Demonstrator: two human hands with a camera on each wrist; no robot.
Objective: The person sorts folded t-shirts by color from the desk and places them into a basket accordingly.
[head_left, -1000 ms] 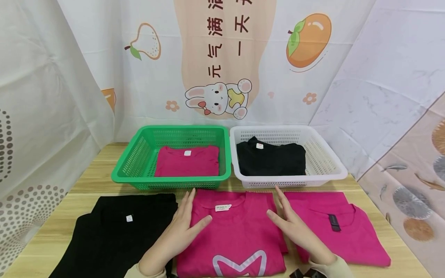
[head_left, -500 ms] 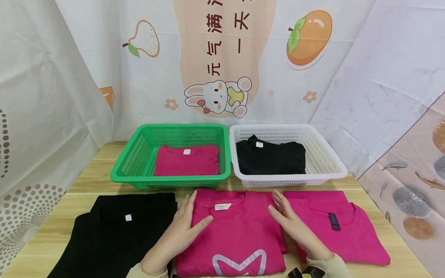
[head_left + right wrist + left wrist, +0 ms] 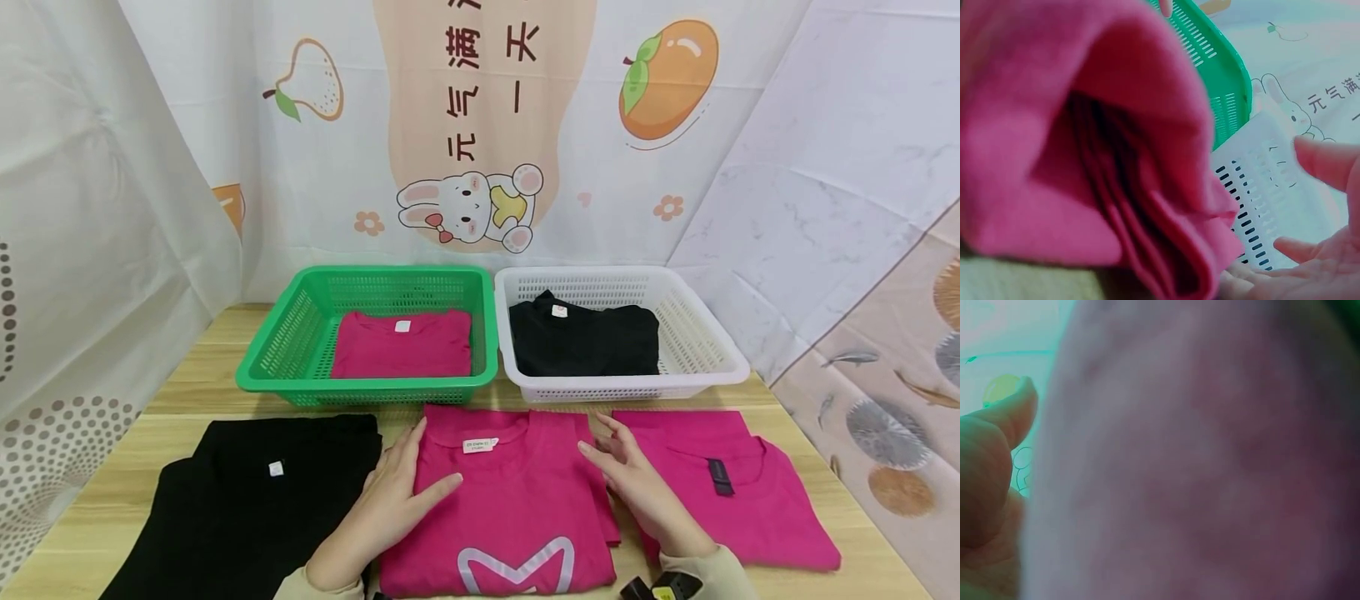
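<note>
A folded pink T-shirt [image 3: 517,492] with a white collar label and a pale star outline lies in the middle of the table. Along its left side rests my left hand [image 3: 390,496], fingers straight, thumb reaching over the cloth. My right hand [image 3: 641,483] is at the shirt's right side, fingers slightly bent, thumb pointing inward over the edge. In the right wrist view, the folded layers of the T-shirt [image 3: 1166,219] show at the side, and the lower fingertips of the right hand [image 3: 1329,244] are right at the cloth. Blurred cloth fills most of the left wrist view.
A folded black shirt [image 3: 247,508] lies at left, another folded pink shirt [image 3: 742,508] at right. Behind stand a green basket [image 3: 367,387] with a pink shirt [image 3: 405,354] and a white basket [image 3: 630,388] with a black shirt [image 3: 592,342]. A printed curtain [image 3: 315,200] hangs behind.
The right hand's fingers have bent and drawn down slightly at the shirt's right side. The left hand stays almost in place. The shirts and baskets have not moved on the table.
</note>
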